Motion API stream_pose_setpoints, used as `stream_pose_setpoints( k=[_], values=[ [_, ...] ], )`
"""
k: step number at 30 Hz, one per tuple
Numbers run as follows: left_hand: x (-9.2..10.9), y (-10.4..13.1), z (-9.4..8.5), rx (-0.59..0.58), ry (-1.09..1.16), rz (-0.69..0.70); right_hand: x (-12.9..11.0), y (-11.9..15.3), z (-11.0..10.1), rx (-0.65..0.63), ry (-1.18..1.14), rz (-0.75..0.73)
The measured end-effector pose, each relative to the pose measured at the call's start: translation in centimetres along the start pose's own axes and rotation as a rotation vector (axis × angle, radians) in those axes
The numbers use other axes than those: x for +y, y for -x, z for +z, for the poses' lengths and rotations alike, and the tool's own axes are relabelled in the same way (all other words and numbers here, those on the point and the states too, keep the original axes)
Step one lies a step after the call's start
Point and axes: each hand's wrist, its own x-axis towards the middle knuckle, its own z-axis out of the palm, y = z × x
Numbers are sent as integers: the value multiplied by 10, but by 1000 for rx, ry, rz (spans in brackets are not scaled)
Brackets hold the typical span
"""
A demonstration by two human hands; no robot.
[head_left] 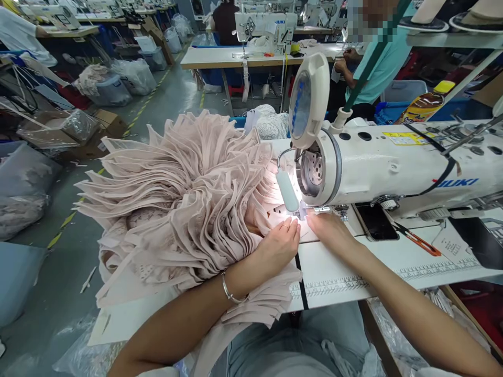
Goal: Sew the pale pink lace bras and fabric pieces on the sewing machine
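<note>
1. The left hand [280, 245] lies flat and open on the pink cloth, with its fingers pointing at the needle. It holds nothing; it only presses down.
2. A thin silver bracelet [230, 291] sits on the left wrist.
3. The right hand [328, 229] is open too. Its fingers are stretched out flat, and their tips rest on the cloth right by the needle area [304, 211].
4. The two hands are close together, with the fingertips almost meeting under the bright light.
5. The big pile of pink fabric pieces [181, 204] lies on the left part of the table. The pieces are folded and fan out like petals. One edge of the pile goes under the hands and up to the needle.
6. The white Juki sewing machine [393, 167] stands on the right side, just behind the hands.
7. A small lamp [287, 191] on a bent arm shines on the fingers.
8. The white table [353, 267] has a ruler strip [334, 286] printed along its front edge.
9. Small orange snips [418, 241] lie on the table, to the right of the right hand.
10. Another person in a teal shirt [383, 63] is at work behind the machine.
</note>
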Motion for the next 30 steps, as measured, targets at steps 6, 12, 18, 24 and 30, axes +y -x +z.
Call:
stream_pose_setpoints(
  k=[6, 12, 18, 24, 30],
  values=[
    [-9, 2, 4, 104, 456, -212, -10, 10, 24, 212, -64, 0],
    [-1, 9, 4, 60, 262, 39, -7, 15, 33, 258, -153, 9],
    [4, 6, 7, 32, 136, 28, -2, 18, 23, 177, -273, 15],
    [5, 1, 14, 137, 161, 35, 27, 29, 23, 286, -459, -395],
    [4, 5, 10, 184, 304, 5, 22, 31, 38, 492, -306, -485]
  ],
)
